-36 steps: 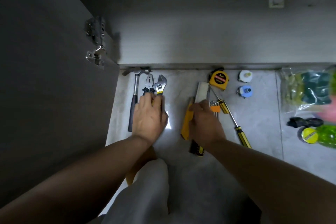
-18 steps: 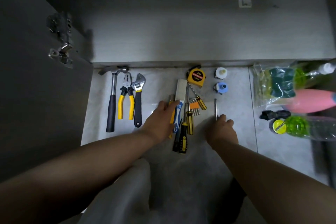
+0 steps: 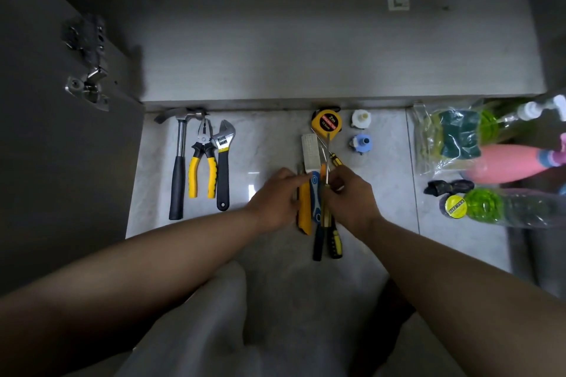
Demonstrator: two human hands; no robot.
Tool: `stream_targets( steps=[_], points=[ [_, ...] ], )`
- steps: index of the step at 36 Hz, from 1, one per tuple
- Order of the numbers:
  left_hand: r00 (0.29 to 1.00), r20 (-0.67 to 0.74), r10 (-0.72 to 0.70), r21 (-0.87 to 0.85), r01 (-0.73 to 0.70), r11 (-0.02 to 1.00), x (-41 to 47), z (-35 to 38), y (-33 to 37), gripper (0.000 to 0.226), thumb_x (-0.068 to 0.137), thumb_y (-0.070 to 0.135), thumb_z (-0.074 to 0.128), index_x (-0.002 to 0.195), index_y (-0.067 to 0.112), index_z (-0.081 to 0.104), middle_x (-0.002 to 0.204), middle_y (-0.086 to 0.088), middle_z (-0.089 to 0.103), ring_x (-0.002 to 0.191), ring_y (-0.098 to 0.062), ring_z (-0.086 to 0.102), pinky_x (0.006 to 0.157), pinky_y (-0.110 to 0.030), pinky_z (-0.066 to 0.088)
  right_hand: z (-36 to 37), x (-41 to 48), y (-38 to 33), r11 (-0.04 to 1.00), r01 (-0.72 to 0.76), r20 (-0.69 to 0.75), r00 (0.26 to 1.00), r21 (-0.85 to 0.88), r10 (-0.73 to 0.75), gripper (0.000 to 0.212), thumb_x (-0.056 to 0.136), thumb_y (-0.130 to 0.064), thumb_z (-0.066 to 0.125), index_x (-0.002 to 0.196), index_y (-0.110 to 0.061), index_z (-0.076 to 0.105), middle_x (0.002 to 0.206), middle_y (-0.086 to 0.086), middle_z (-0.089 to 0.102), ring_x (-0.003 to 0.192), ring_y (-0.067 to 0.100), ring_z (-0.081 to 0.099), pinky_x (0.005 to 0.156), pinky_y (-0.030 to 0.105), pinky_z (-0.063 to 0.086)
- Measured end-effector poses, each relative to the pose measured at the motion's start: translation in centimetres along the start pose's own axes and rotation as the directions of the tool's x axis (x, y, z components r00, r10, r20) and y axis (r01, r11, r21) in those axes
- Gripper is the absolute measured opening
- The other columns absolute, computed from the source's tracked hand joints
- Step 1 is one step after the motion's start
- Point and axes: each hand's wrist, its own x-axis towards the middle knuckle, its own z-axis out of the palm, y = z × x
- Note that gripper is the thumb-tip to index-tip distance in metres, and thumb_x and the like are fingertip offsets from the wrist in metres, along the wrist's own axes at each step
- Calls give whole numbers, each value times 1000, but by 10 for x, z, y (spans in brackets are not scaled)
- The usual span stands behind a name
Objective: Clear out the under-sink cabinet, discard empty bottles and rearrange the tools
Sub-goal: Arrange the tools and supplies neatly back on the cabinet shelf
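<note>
A bundle of tools lies on the pale floor tile: a yellow utility knife [image 3: 304,211], a blue-handled tool [image 3: 315,190] and black-and-yellow screwdrivers [image 3: 334,240]. My left hand [image 3: 275,197] rests its fingers against the left side of the bundle, on the knife. My right hand [image 3: 352,196] pinches a thin screwdriver [image 3: 327,159] whose shaft points away from me, over the bundle. A hammer [image 3: 180,168], yellow pliers [image 3: 202,165] and an adjustable wrench [image 3: 223,165] lie side by side on the left.
A yellow tape measure [image 3: 326,122], a white block [image 3: 310,150] and two small caps [image 3: 361,131] sit near the cabinet floor's edge [image 3: 306,101]. To the right lie a sponge bag [image 3: 453,138], a pink bottle [image 3: 511,162] and a green bottle [image 3: 490,208]. The open cabinet door [image 3: 61,147] stands at left.
My right hand has carried the thin screwdriver left to the bundle. My left hand moved from the wrench to the bundle and stays against it.
</note>
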Motion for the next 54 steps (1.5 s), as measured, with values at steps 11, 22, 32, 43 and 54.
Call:
stream_targets(
  steps=[11,22,32,43,54],
  points=[
    [988,-96,-117,-454,62,889,-15,-20,7,30,96,8,65,125,11,63,103,-10,71,100,-24,68,82,-28,53,10,12,-41,980,92,148,982,176,-119,4,93,-22,67,91,-19,70,84,1,72,76,16,68,72,34,56],
    [931,-267,-250,-228,191,955,-13,-24,-37,21,95,22,68,115,21,60,94,6,68,90,-15,67,75,-24,51,-3,-18,20,936,-179,-87,983,-304,160,37,93,-44,61,113,-18,44,110,4,44,85,25,57,67,36,46],
    [887,-368,-278,21,307,951,-21,-34,-50,33,91,23,71,120,11,60,111,-11,59,99,-26,60,75,-29,40,8,-29,29,841,-359,-124,933,-405,339,34,100,-31,52,126,-12,40,107,8,43,101,33,62,74,41,51],
    [865,-416,-281,83,344,935,-24,-38,-56,34,90,23,72,116,14,52,113,-11,63,101,-33,62,72,-34,42,6,-29,38,775,-293,-70,949,-559,309,29,99,-26,53,123,-16,42,80,-2,50,75,18,56,66,33,49],
    [871,-416,-263,69,319,945,-23,-41,-52,34,92,26,71,117,15,51,116,-11,59,103,-31,60,79,-41,50,18,-39,10,869,-137,31,985,-476,172,34,88,-51,61,105,-23,52,92,-3,57,84,20,61,65,33,51]
  ],
)
